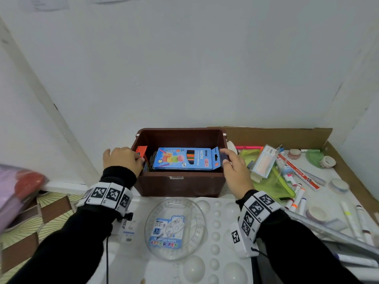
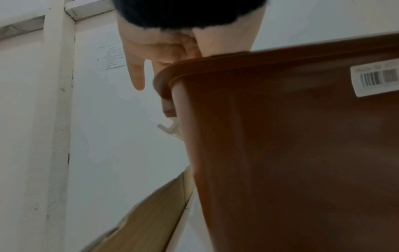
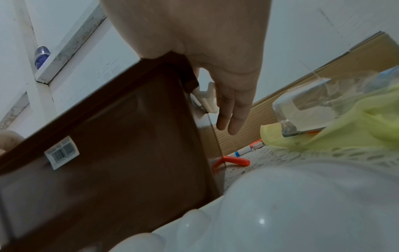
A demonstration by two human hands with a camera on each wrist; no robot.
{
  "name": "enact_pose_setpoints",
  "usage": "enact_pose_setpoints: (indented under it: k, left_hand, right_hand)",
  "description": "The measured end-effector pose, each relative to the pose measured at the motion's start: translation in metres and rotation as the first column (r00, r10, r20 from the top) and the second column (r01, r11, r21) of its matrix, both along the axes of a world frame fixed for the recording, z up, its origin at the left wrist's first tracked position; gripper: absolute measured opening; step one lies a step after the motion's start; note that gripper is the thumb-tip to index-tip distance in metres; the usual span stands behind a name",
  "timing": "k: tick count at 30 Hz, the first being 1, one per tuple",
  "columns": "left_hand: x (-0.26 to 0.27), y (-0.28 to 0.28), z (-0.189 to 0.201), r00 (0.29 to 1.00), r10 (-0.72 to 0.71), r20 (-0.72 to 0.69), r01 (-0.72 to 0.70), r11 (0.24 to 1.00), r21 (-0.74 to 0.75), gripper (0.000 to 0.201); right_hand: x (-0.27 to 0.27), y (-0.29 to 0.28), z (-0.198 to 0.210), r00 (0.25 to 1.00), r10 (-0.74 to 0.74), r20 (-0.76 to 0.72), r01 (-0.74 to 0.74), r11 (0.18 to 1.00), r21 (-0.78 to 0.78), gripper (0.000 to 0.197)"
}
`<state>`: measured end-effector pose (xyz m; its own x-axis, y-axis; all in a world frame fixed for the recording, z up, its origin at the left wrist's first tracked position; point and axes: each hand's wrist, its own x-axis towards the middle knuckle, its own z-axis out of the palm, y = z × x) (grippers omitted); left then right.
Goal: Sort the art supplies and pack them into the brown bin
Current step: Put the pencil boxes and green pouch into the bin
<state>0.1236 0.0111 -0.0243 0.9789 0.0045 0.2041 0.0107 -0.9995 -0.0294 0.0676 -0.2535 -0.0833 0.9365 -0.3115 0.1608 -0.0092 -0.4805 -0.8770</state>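
Observation:
The brown bin (image 1: 180,183) (image 2: 280,153) (image 3: 108,153) stands at the table's back, against the wall. A blue box of neon coloured pencils (image 1: 184,158) lies flat inside it, and an orange box (image 1: 141,151) stands at its left end. My left hand (image 1: 123,158) (image 2: 138,76) straddles the bin's left wall, thumb inside by the orange box, fingers down the outside. My right hand (image 1: 231,162) (image 3: 228,110) rests on the right rim. Its thumb reaches to the blue box's flap and its straight fingers hang clear of the wall.
In front of the bin a clear round dish (image 1: 174,228) sits on a colour pen pack (image 1: 168,234) and a white paint palette (image 1: 215,242). To the right, a cardboard tray (image 1: 276,134) holds a green mesh pouch (image 1: 272,183), a clear box (image 1: 264,162), markers (image 1: 297,193), a ruler (image 1: 299,173) and tape rolls (image 1: 338,185).

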Motion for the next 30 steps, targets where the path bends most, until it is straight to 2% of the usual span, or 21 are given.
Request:
enact_pose_setpoints:
  k: [4, 12, 15, 17, 19, 21, 24, 27, 28, 30]
  left_hand:
    - [0.0, -0.007, 0.003, 0.999, 0.012, -0.037, -0.011, 1.0, 0.021, 0.032]
    - [-0.03, -0.014, -0.005, 0.999, 0.008, -0.043, -0.013, 0.994, -0.112, 0.036]
    - [-0.046, -0.025, -0.009, 0.999, -0.017, 0.039, 0.025, 0.975, -0.223, 0.034]
    - [-0.059, -0.035, -0.01, 0.986, -0.086, 0.142, 0.127, 0.942, -0.312, 0.034]
    - [-0.072, -0.051, -0.009, 0.954, -0.159, 0.254, 0.253, 0.881, -0.4, 0.029]
    - [-0.085, -0.072, -0.007, 0.909, -0.228, 0.348, 0.389, 0.763, -0.516, 0.02]
    - [-0.101, -0.111, -0.007, 0.861, -0.327, 0.389, 0.509, 0.548, -0.664, 0.017]
    - [-0.108, -0.15, -0.014, 0.849, -0.443, 0.289, 0.479, 0.41, -0.776, 0.026]
    - [-0.108, -0.163, -0.019, 0.84, -0.491, 0.234, 0.452, 0.393, -0.801, 0.03]
    - [-0.105, -0.188, -0.029, 0.813, -0.575, 0.091, 0.396, 0.431, -0.811, 0.028]
  right_hand:
    - [-0.002, -0.001, 0.001, 1.0, 0.002, -0.007, -0.002, 1.0, -0.028, 0.037]
    - [-0.011, 0.0, 0.012, 0.989, 0.04, -0.139, -0.059, 0.989, -0.137, 0.041]
    - [-0.024, -0.005, 0.016, 0.977, 0.126, -0.17, -0.156, 0.972, -0.177, 0.044]
    - [-0.039, -0.01, 0.017, 0.969, 0.209, -0.131, -0.229, 0.961, -0.158, 0.045]
    - [-0.056, -0.018, 0.016, 0.951, 0.294, -0.095, -0.305, 0.944, -0.128, 0.044]
    - [-0.073, -0.03, 0.015, 0.952, 0.298, -0.062, -0.304, 0.944, -0.13, 0.041]
    - [-0.089, -0.053, 0.015, 0.994, 0.101, -0.048, -0.106, 0.984, -0.143, 0.023]
    - [-0.092, -0.083, 0.013, 0.984, -0.119, -0.135, 0.079, 0.959, -0.271, 0.012]
    - [-0.091, -0.094, 0.01, 0.969, -0.174, -0.177, 0.11, 0.94, -0.324, 0.011]
    - [-0.087, -0.112, 0.005, 0.923, -0.258, -0.286, 0.12, 0.899, -0.421, 0.019]
